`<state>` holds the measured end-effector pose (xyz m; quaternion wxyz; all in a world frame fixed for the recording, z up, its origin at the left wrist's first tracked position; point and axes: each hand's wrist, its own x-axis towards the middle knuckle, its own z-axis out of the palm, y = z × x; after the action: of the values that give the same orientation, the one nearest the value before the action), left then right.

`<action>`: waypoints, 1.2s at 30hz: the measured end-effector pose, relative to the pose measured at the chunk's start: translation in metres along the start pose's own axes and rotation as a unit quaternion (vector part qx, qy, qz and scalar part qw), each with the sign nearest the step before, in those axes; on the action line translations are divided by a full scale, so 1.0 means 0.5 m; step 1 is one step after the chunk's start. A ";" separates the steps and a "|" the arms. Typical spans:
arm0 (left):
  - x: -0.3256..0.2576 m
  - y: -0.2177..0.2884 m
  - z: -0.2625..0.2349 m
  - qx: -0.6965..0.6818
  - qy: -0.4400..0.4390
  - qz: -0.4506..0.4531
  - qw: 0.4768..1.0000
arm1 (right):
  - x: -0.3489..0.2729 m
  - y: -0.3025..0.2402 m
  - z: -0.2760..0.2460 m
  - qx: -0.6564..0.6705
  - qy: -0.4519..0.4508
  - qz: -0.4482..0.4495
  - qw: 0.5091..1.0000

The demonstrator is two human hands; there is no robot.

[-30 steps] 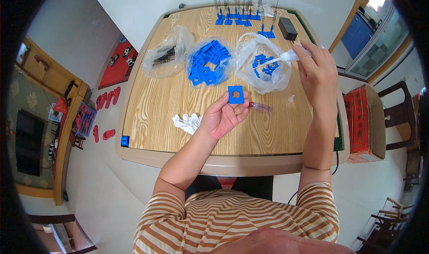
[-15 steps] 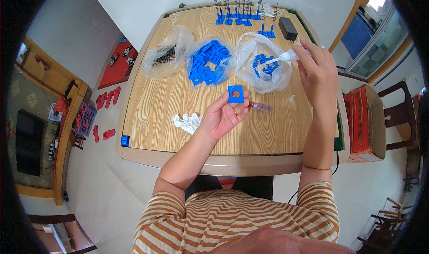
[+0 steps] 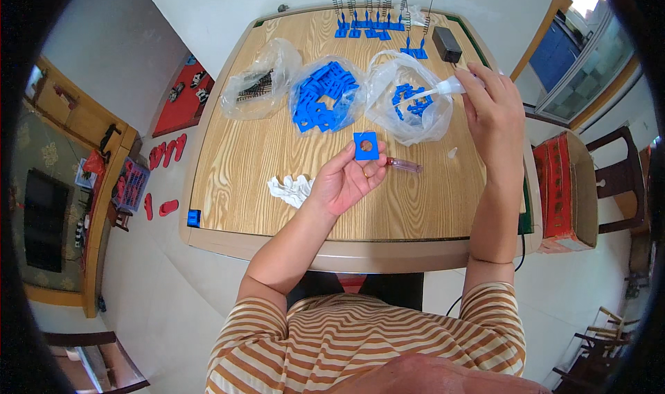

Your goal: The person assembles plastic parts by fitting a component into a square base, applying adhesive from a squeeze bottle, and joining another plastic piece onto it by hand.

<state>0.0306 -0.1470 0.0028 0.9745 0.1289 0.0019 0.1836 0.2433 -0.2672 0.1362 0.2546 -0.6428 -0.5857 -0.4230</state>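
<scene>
Blue square plate point(image 3: 366, 146); striped shirt point(image 3: 360, 345)

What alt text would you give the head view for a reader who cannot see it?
Seated at a wooden table, a person holds a flat blue square piece with a round hole in the left hand and a white nozzled squeeze bottle in the right hand. Three clear bags of parts lie beyond, with a crumpled white tissue beside the left hand.

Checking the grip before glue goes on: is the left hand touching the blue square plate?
Touching. The head view shows the left hand pinching the blue square plate at its lower edge with its fingertips.
</scene>
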 end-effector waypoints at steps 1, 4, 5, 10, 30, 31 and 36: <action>0.000 0.000 0.000 -0.001 0.001 0.001 1.000 | 0.000 0.000 0.000 0.002 0.000 -0.001 1.000; 0.001 0.000 -0.001 0.005 0.000 0.004 1.000 | -0.001 0.000 0.002 -0.001 -0.004 0.001 1.000; 0.001 0.000 -0.001 0.005 0.000 0.004 1.000 | -0.001 0.000 0.002 -0.001 -0.004 0.001 1.000; 0.001 -0.001 -0.001 0.001 -0.003 0.004 1.000 | -0.001 0.002 0.001 0.004 0.006 -0.001 1.000; -0.002 0.010 0.007 0.014 -0.033 0.030 0.999 | -0.006 0.002 0.007 0.047 -0.055 0.040 0.997; -0.002 0.010 0.007 0.011 -0.035 0.030 0.999 | -0.006 0.002 0.008 0.048 -0.055 0.041 0.996; -0.002 0.011 0.004 0.012 -0.035 0.027 0.999 | -0.008 0.004 0.013 0.050 -0.054 0.037 0.997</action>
<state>0.0280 -0.1430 0.0060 0.9671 0.1469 -0.0331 0.2049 0.2473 -0.2642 0.1297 0.2700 -0.6724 -0.5944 -0.3487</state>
